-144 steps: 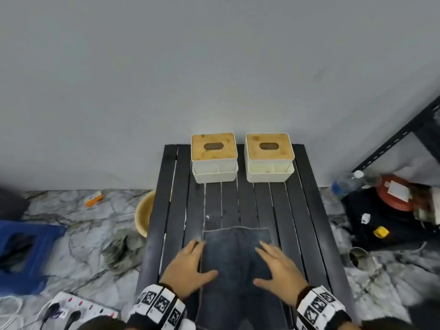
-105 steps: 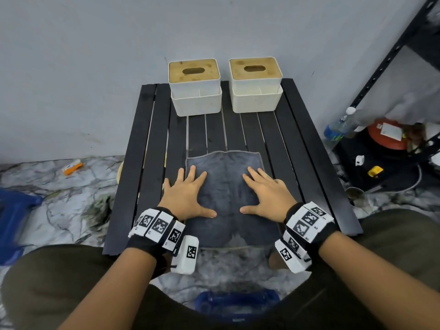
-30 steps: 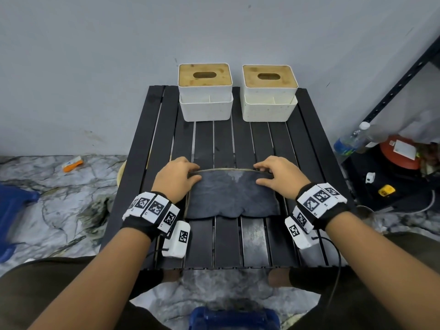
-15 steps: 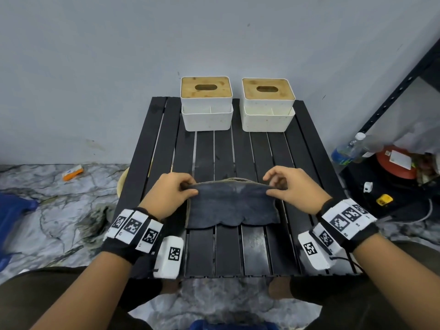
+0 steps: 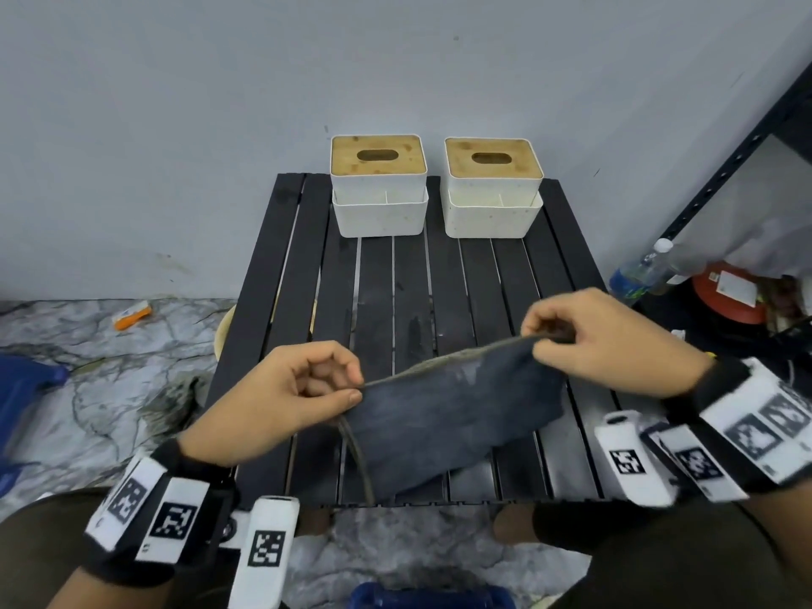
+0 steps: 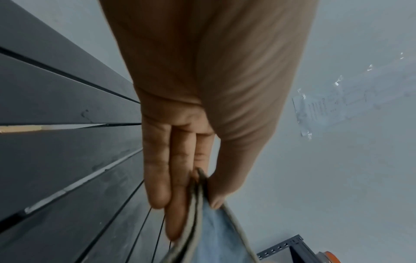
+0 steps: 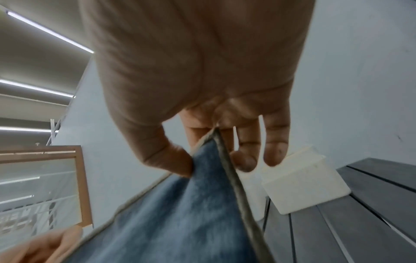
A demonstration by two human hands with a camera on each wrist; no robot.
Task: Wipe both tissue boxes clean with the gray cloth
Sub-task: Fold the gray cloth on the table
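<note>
Pinching the folded gray cloth [image 5: 448,415] at its two upper corners, the left hand [image 5: 281,397] and right hand [image 5: 615,340] hold it above the black slatted table [image 5: 505,292] in the head view. Half a second ago the cloth's lower edge lay on the slats and its top edge ran level; now the right hand is raised toward 2 o'clock, so the top edge slopes up to the right. The cloth hangs down toward the table's near edge at 6 o'clock. Both tissue boxes — the left tissue box [image 5: 380,200] at 12 o'clock and the right tissue box [image 5: 492,200] just beside it at 1 o'clock — stand where they stood, against the wall, well apart from the cloth. A plastic bottle [image 5: 637,274] lies off the table at 3 o'clock.

From the left wrist, the left thumb [image 6: 225,186] and fingers [image 6: 178,204] clamp the cloth's doubled edge [image 6: 198,195] between them, with the slats at 9 o'clock.

From the right wrist, the right thumb [image 7: 171,160] presses the cloth [image 7: 180,213] against the fingers [image 7: 243,153] — a tissue box [image 7: 303,185] shows at 3 o'clock, and the left hand appears at 8 o'clock.
</note>
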